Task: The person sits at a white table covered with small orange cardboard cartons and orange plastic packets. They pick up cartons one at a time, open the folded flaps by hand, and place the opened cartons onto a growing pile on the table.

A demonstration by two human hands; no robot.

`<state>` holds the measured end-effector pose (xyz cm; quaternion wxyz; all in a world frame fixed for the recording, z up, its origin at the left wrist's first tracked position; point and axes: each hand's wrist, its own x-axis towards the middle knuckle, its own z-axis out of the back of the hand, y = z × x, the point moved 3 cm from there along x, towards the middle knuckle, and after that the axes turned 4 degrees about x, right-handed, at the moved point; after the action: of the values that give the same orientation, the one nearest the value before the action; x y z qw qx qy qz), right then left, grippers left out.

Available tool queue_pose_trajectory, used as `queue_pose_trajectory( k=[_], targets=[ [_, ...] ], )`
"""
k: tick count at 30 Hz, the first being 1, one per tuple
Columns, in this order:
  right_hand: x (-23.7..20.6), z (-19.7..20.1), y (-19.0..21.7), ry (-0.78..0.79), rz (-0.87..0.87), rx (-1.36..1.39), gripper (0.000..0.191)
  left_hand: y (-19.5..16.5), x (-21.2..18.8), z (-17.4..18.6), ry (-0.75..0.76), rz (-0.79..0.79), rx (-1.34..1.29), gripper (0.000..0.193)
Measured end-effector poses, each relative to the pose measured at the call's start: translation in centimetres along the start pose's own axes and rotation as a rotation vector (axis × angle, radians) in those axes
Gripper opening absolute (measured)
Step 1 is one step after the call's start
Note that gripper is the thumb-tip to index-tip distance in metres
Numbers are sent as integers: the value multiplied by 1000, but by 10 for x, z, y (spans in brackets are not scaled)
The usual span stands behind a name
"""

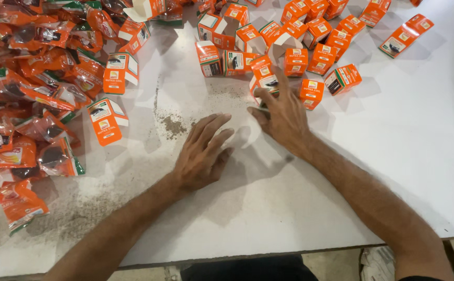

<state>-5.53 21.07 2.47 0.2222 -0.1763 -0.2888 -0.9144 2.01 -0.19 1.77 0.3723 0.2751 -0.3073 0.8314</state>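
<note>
Left hand flat on the white table, fingers spread, holding nothing. Right hand just right of it, fingers open and stretched to a small orange carton, fingertips touching it, not closed around it. More orange cartons scattered beyond. Orange sachets heaped far left. Dark powder left of the hands.

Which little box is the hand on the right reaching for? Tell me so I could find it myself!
Start at the white table and find the big cluster of small orange boxes at its far side. Follow the right hand to its fingertips. There, at the near edge of the cluster, lies one orange box. It is the only one the fingers touch, partly hidden beneath them.
</note>
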Motion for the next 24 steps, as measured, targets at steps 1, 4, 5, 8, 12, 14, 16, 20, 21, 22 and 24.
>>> queue_pose_trajectory(
  k=[1, 4, 5, 8, 12, 14, 16, 20, 21, 22, 24],
  targets=[
    [-3, 1, -8, 40, -169, 111, 43, 4, 0, -1, -9, 13, 9, 43],
    [-13, 4, -15, -80, -244, 380, 63, 33, 8, 1, -73, 57, 111, 39],
    [-18, 6, -14, -160, -199, 460, 77, 47, 14, 4, -99, 73, 155, 38],
    [-29, 2, -7, -21, 28, 913, 57, 108, 39, 32, -120, 278, 268, 32],
    [-36, -11, -17, 316, -284, 431, 56, 161, 63, 99, -119, 419, 708, 31],
    [-33, -11, -20, 264, -301, 577, 53, 181, 62, 126, 31, 672, 815, 35],
    [-27, -8, -17, 148, -132, 870, 54, 194, 53, 144, 250, 956, 836, 54],
    [-31, -11, -9, 179, -192, 1075, 74, 195, 43, 140, 506, 782, 740, 70],
    [-34, -13, -2, 217, -148, 1006, 67, 194, 42, 137, 532, 761, 635, 68],
    [-37, -15, 5, 257, -103, 935, 59, 191, 41, 133, 554, 742, 529, 66],
    [-41, -17, 15, 292, -12, 816, 52, 180, 47, 123, 466, 494, 526, 65]
  ],
)
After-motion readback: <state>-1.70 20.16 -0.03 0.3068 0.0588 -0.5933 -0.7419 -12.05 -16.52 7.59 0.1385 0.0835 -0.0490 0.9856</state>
